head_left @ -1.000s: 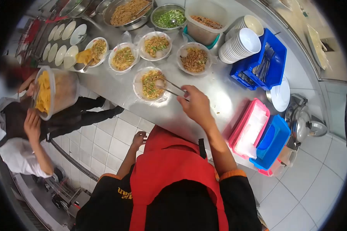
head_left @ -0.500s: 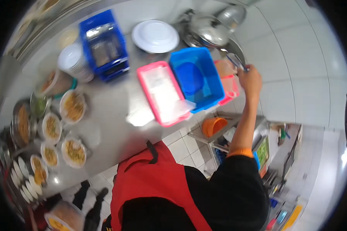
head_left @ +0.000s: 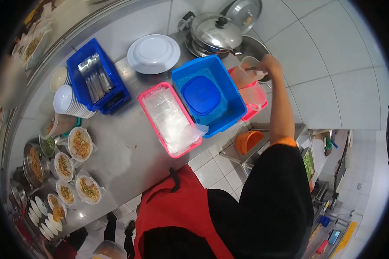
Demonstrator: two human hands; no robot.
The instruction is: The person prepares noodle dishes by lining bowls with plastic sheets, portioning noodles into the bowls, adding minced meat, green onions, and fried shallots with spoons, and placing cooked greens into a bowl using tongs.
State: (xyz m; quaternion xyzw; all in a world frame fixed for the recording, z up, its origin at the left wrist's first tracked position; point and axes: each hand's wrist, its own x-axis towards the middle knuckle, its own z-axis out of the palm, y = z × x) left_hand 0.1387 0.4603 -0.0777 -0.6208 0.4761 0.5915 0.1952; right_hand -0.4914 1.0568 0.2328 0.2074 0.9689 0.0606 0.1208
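Observation:
My right hand [head_left: 270, 67] reaches out at the far right of the counter, its fingers closed on a thin utensil [head_left: 251, 68]. The utensil's other end points left at a clear plastic container [head_left: 242, 77], and its kind does not show. Just behind the hand stands an open metal pot [head_left: 256, 48]. A second clear container [head_left: 254, 96] sits in a pink tray [head_left: 249, 115] below it. To the left is a blue tub [head_left: 229, 123] holding a blue lid [head_left: 201, 95]. My left hand is out of view.
A pink-rimmed tray [head_left: 180, 154] of plastic sheets, an upturned white plate [head_left: 154, 54] and a lidded pot [head_left: 216, 32] stand nearby. A blue cutlery basket [head_left: 110, 71], stacked bowls [head_left: 65, 100] and several filled bowls [head_left: 90, 190] line the left. Another person's legs [head_left: 110, 226] show below.
My right hand has moved up and slightly left with the utensil, which now points into or over the clear container. The view has shifted, and the counter things sit lower in it.

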